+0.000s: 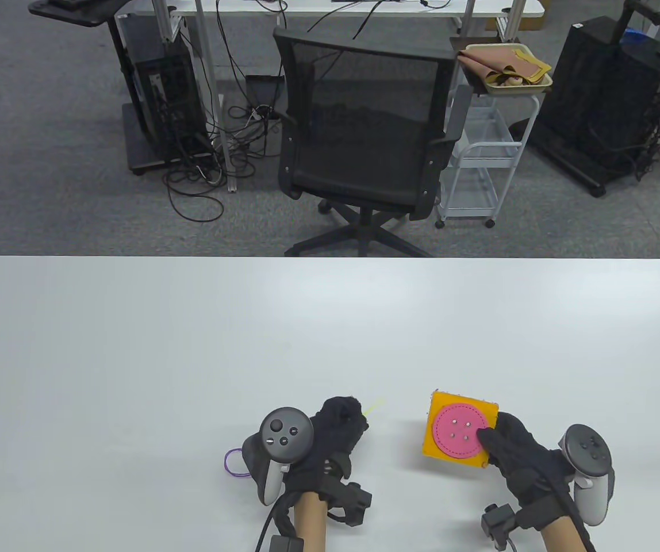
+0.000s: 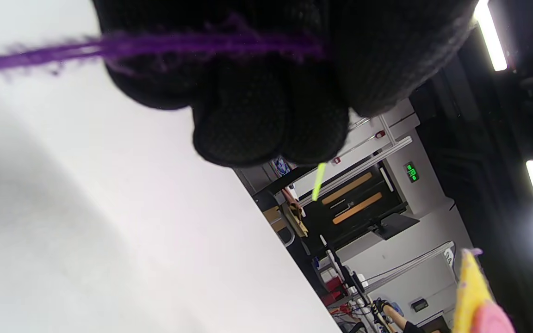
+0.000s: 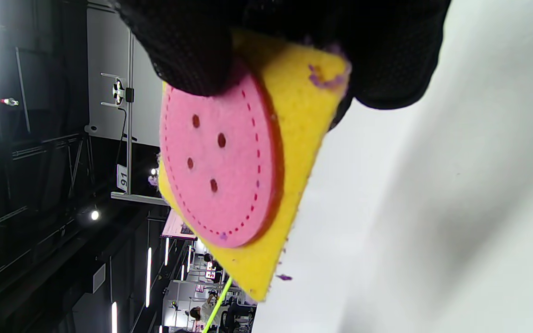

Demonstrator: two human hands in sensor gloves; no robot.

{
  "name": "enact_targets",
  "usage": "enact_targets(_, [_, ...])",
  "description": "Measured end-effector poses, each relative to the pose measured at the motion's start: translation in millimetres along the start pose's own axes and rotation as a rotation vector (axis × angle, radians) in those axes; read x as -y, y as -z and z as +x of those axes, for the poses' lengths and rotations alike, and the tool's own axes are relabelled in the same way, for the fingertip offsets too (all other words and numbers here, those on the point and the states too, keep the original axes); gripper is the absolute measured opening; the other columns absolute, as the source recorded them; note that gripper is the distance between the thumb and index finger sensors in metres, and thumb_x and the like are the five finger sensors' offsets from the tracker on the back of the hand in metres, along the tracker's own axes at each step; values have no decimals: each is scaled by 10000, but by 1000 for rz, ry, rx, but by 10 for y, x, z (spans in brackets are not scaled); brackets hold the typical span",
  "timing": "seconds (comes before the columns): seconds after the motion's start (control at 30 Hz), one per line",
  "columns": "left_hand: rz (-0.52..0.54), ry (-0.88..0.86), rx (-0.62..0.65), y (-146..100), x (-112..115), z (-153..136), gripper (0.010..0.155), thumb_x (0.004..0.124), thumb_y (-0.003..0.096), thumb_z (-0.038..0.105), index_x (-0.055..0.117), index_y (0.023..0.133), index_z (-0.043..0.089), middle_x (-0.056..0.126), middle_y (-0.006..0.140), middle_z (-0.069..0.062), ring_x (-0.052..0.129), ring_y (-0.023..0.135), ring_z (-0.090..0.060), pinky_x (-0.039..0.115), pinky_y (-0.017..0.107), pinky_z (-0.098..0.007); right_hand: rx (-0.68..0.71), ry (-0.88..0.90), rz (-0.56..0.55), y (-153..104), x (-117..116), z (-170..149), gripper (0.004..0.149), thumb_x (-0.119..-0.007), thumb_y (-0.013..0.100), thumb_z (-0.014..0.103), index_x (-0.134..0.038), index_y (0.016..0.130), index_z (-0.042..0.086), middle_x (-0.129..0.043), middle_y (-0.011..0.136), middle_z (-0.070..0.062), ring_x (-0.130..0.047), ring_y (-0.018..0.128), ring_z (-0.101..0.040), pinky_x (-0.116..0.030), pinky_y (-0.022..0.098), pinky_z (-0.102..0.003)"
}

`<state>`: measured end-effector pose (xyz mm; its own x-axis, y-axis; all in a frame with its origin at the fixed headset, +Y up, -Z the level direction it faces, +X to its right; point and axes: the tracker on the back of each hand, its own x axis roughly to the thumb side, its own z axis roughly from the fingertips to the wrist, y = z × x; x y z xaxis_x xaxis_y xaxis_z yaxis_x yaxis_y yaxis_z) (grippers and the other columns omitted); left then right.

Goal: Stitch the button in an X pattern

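Observation:
A yellow felt square [image 1: 460, 428] carries a large pink felt button [image 1: 460, 432] with several holes. My right hand [image 1: 514, 448] grips the square's near right edge and holds it tilted above the table; it also shows in the right wrist view [image 3: 294, 138] with the button [image 3: 222, 162]. My left hand [image 1: 338, 428] pinches a yellow-green needle [image 1: 373, 406], its tip pointing toward the square. Purple yarn [image 1: 233, 463] trails behind the left hand and crosses its fingers in the left wrist view [image 2: 155, 46]. The needle tip [image 2: 318, 181] pokes out below the left fingertips [image 2: 243, 125].
The white table [image 1: 192, 345] stretches wide beyond both hands. Past its far edge stand a black office chair [image 1: 364, 132], a white cart [image 1: 482, 161] with a tray of fabric, and black equipment racks.

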<state>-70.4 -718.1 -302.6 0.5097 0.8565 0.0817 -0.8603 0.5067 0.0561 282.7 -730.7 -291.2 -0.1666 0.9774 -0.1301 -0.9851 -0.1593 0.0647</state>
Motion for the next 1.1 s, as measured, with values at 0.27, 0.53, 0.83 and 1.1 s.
enact_targets(0.27, [6,-81,106,-144,37,172,356,821,473,319,811,817,230,1027,680,25,1067,540,-198,882,412,-448,6,86,45,20,-7,-25,411,-628,551,312,-580,939,186,-892,787,-82,-928,646,-225,-774,605,-485])
enact_targets(0.53, [42,-132,274,-384,100,395,350,851,457,350,826,799,278,1040,670,53,1077,502,-163,901,362,-391,-41,450,255,57,-110,-94,431,-527,570,312,-505,966,143,-868,678,-41,-884,555,-158,-768,580,-462])
enact_targets(0.83, [37,-127,362,-524,303,548,346,849,460,361,823,799,300,1040,680,71,1082,516,-145,908,366,-370,-113,747,471,19,-330,-123,435,-482,579,315,-473,975,137,-851,610,1,-858,500,-120,-771,569,-438])
enact_targets(1.1, [4,-130,407,-564,401,580,344,846,460,364,820,798,307,1041,680,77,1084,513,-136,911,364,-362,-151,858,612,-21,-468,-130,433,-470,585,318,-468,979,138,-846,584,16,-850,481,-107,-776,564,-431])
